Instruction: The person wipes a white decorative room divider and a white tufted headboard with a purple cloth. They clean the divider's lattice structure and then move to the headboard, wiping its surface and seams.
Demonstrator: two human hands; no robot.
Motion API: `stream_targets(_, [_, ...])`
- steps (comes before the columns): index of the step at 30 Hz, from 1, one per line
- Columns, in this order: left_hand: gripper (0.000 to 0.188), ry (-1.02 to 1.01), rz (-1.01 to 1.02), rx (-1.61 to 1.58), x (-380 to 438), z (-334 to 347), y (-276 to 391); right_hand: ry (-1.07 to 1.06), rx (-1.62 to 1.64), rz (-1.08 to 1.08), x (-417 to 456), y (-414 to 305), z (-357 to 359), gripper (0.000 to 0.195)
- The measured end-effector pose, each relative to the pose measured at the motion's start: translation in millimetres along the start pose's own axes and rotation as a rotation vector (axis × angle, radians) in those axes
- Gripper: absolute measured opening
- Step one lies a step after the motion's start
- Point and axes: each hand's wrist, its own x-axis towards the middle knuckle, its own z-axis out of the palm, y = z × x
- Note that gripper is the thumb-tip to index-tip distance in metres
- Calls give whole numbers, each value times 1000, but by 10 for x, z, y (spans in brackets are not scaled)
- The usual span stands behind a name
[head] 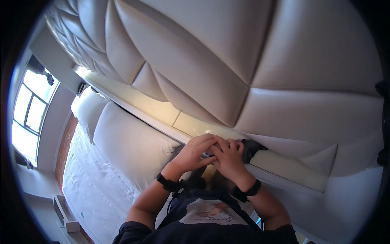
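My left hand [196,152] and my right hand [229,156] meet in front of my chest, with fingers bent and overlapping. Between them they hold a small purplish item [209,152], mostly covered by the fingers, so its kind is unclear. Just beyond my right fingers, a dark, soft-looking bundle [251,149], perhaps a bag or cloth, sits at the ledge [283,164] below the padded wall. Whether it is joined to the purplish item is hidden. Each wrist wears a black strap.
A cream padded wall panel [195,58] rises ahead. On the left is a bed with a white sheet [97,183], a large white pillow [131,134] and another pillow [86,109]. Farther left is a window [33,113]. A white padded surface [350,195] lies at right.
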Motion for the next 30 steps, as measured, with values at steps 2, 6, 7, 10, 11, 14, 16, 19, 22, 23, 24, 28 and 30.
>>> stream_targets(2, [63,50,-41,17,-155,-185,-176,28,-11,-48,259,-171,214,54])
stream_targets(6, [63,115,-246,190,-552,-550,-496,49,-3,-147,816,-577,551,50])
stream_targets(7, [65,148,-248,230,-643,-633,-626,66,-5,-172,960,-676,629,50])
stream_targets(10, [66,236,-283,298,-818,-882,-924,74,34,-227,1369,-887,940,49])
stream_targets(11, [67,260,-297,305,-830,-949,-997,66,39,-228,1482,-944,984,49])
stream_targets(14, [67,268,-287,239,-805,-1120,-1213,20,54,-184,1721,-1046,1051,52])
stream_targets(16, [64,238,-237,223,-725,-1207,-1278,29,88,-142,1747,-1036,1129,52])
stream_targets(19, [61,173,-148,59,-499,-1194,-1298,34,85,-61,1625,-918,1016,48])
stream_targets(22, [57,141,15,-22,-243,-1031,-1264,58,64,13,1416,-768,793,45])
stream_targets(23, [57,137,52,-45,-191,-964,-1261,55,46,36,1343,-739,729,46])
stream_targets(24, [56,107,66,-62,-128,-884,-1230,38,9,69,1250,-702,658,47])
stream_targets(28, [57,64,158,-79,16,-608,-1196,-53,-56,173,959,-611,414,54])
stream_targets(30, [59,97,172,-36,9,-561,-1196,-78,-96,190,886,-616,325,61])
